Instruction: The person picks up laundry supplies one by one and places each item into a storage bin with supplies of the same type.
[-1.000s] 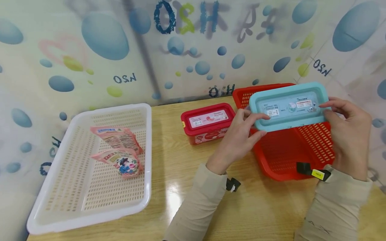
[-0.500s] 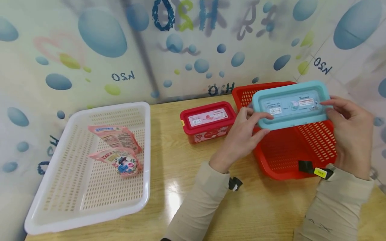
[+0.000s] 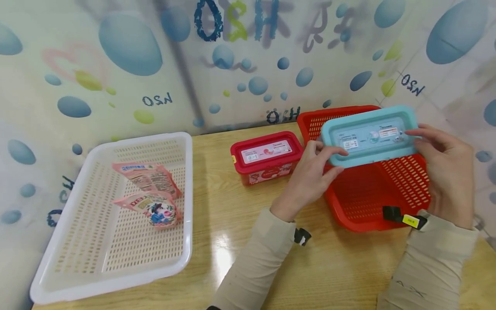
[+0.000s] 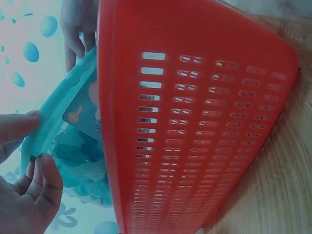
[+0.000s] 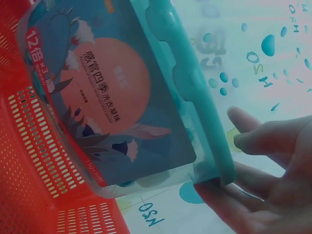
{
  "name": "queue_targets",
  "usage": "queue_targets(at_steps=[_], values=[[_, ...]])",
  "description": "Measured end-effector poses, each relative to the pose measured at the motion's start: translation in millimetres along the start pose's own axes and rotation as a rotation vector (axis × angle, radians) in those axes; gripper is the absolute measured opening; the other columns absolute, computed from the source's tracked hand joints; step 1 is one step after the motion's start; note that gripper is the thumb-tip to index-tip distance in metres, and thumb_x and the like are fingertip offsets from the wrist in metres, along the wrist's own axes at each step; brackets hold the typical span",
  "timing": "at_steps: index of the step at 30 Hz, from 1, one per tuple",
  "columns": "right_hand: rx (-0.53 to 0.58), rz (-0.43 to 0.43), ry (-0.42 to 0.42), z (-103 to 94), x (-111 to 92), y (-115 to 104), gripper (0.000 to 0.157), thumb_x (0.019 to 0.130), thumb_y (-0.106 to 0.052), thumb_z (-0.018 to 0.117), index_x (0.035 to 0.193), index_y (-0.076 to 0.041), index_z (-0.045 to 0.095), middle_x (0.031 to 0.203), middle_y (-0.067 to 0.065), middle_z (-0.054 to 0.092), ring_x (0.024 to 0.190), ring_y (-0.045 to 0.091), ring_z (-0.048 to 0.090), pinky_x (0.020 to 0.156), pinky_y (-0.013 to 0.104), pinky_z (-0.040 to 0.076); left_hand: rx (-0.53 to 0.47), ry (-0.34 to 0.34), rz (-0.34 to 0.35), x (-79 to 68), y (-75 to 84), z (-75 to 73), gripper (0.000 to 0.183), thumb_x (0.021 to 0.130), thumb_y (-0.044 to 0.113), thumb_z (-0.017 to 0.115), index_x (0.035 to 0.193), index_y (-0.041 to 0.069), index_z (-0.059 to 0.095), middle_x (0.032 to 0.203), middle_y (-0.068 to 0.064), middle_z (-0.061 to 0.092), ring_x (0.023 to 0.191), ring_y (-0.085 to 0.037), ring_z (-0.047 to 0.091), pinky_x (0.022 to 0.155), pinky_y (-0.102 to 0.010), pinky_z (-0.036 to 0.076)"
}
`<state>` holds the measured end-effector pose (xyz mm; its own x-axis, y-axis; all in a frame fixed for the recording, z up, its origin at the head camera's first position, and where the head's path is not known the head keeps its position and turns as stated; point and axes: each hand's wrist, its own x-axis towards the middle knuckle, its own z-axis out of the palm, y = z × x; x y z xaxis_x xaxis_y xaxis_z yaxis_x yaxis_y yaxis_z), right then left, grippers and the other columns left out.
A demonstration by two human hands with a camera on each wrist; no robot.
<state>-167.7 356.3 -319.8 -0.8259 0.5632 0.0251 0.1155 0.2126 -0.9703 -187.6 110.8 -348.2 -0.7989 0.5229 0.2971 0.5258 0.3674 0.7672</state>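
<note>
As both hands work over the red basket (image 3: 368, 200), up above its opening sits the teal-lidded tub (image 3: 370, 137), long side running across, its lid tipped toward the head camera! The left hand (image 3: 304, 183) has thumb and fingers pinching the lid's edge at the tub's left end, and the right hand (image 3: 449, 172) grips the other end, fingers round the lid's corner. Whether the tub's base touches the basket, I can't tell. From the right wrist, look at that blue label (image 5: 107, 97) with its big peach circle, clear plastic round it! Just left of the basket, the red-lidded box (image 3: 267, 157) stands on the worktop (image 3: 329, 267). Well to the basket's left lies the white basket (image 3: 187, 193), and inside it, two pink packets (image 3: 162, 211), one just beside the other!
</note>
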Motion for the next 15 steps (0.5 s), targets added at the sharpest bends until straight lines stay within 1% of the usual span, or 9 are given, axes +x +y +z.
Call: queue_targets(at_steps=[2, 4, 7, 8, 11, 15], values=[[0.046, 0.011, -0.026, 0.7, -0.5, -0.4, 0.026, 0.088, -0.017, 0.054, 0.113, -0.019, 0.063, 0.135, -0.004, 0.036, 0.116, 0.009, 0.030, 0.095, 0.024, 0.034, 0.000, 0.000, -0.014, 0.4, -1.5, -0.2, 0.035, 0.083, 0.022, 0.061, 0.116, 0.030, 0.049, 0.114, 0.005, 0.033, 0.104, -0.002, 0.031, 0.068, -0.008, 0.041], [0.046, 0.018, -0.045, 0.8, -0.3, 0.2, 0.028, 0.087, -0.018, 0.056, 0.114, -0.020, 0.063, 0.134, -0.003, 0.036, 0.114, 0.011, 0.032, 0.088, 0.018, 0.039, -0.006, -0.005, -0.024, 1.0, -2.5, 0.1, 0.034, 0.083, 0.022, 0.061, 0.115, 0.030, 0.049, 0.114, 0.005, 0.033, 0.104, -0.003, 0.031, 0.067, -0.008, 0.042], [-0.058, 0.005, -0.060, 0.7, 1.5, 1.8, 0.033, 0.088, -0.020, 0.054, 0.120, -0.027, 0.057, 0.135, -0.002, 0.036, 0.114, 0.015, 0.036, 0.084, 0.018, 0.042, -0.026, -0.010, -0.035, 1.9, -3.6, 0.6, 0.033, 0.083, 0.022, 0.061, 0.113, 0.029, 0.049, 0.114, 0.004, 0.033, 0.103, -0.003, 0.033, 0.068, -0.009, 0.042], [-0.106, -0.002, -0.061, 0.9, 2.5, 2.0, 0.034, 0.089, -0.022, 0.053, 0.123, -0.029, 0.054, 0.136, -0.002, 0.036, 0.114, 0.016, 0.037, 0.085, 0.020, 0.042, -0.031, -0.010, -0.037, 2.2, -3.9, 0.8, 0.033, 0.083, 0.022, 0.061, 0.114, 0.029, 0.049, 0.115, 0.004, 0.033, 0.102, -0.003, 0.033, 0.068, -0.009, 0.042], [-0.255, -0.019, -0.054, 1.4, 5.9, 1.8, 0.039, 0.090, -0.028, 0.049, 0.129, -0.036, 0.045, 0.137, -0.002, 0.036, 0.115, 0.019, 0.038, 0.094, 0.031, 0.038, -0.047, -0.006, -0.050, 3.0, -4.7, 0.8, 0.035, 0.083, 0.022, 0.062, 0.114, 0.028, 0.048, 0.114, 0.005, 0.034, 0.101, -0.003, 0.034, 0.068, -0.009, 0.042], [-0.375, -0.049, -0.072, 3.0, 10.1, -2.1, 0.043, 0.092, -0.028, 0.045, 0.133, -0.036, 0.036, 0.139, 0.000, 0.034, 0.115, 0.024, 0.038, 0.096, 0.037, 0.035, -0.067, -0.003, -0.061, 2.1, -7.1, -1.2, 0.033, 0.082, 0.026, 0.062, 0.112, 0.027, 0.049, 0.112, 0.006, 0.035, 0.097, -0.003, 0.036, 0.067, -0.009, 0.043]])
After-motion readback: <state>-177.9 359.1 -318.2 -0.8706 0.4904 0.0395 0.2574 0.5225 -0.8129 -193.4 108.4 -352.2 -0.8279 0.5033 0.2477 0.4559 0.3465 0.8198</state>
